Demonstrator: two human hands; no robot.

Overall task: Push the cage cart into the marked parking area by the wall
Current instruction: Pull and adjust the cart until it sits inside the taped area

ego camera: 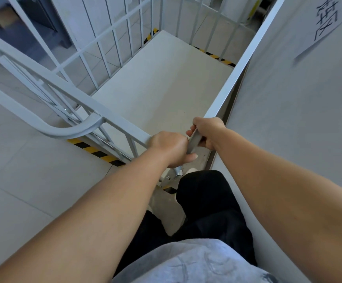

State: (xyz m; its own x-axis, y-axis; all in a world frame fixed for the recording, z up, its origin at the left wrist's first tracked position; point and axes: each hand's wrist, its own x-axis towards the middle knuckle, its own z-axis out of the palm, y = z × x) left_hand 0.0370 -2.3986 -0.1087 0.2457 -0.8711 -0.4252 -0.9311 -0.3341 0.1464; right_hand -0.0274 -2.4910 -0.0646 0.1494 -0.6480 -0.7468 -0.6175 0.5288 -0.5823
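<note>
A: nearest in: the person's dark trouser leg (204, 193) stands just behind the cart corner; both forearms reach forward to it.

B: hands?

A: left hand (169, 147) is curled tight over the end of the near top rail (123, 125); right hand (207, 131) is wrapped around the end of the wall-side rail (237, 72); the two hands sit close together, almost touching, at the near right corner; neither is free.

B: so the cage cart lies which way from them?

A: the cage cart (159, 84) runs ahead and to the left of the hands; its long axis goes away from the person, roughly along the wall (288, 99); the deck is bare.

B: gap to the wall?

A: narrow; the right side rail is just beside the wall, a dark slit between them; cannot tell whether they touch lower down.

B: markings?

A: yellow-black floor tape (96, 151) runs under the near left side; more of the same tape shows past the far end; the deck seems to sit largely inside that outline, though the near end may overhang the strip.

B: judgement?

A: likely the last bit of parking; with both hands on one corner, a push goes forward and also swings the left end; the right hand is nearer the wall, so it risks a pinch if the cart closes the slit.

B: far side?

A: the barred side panel (112, 43); tiled floor (33, 170) beyond it; a paper sign (325, 23) on the wall.
</note>
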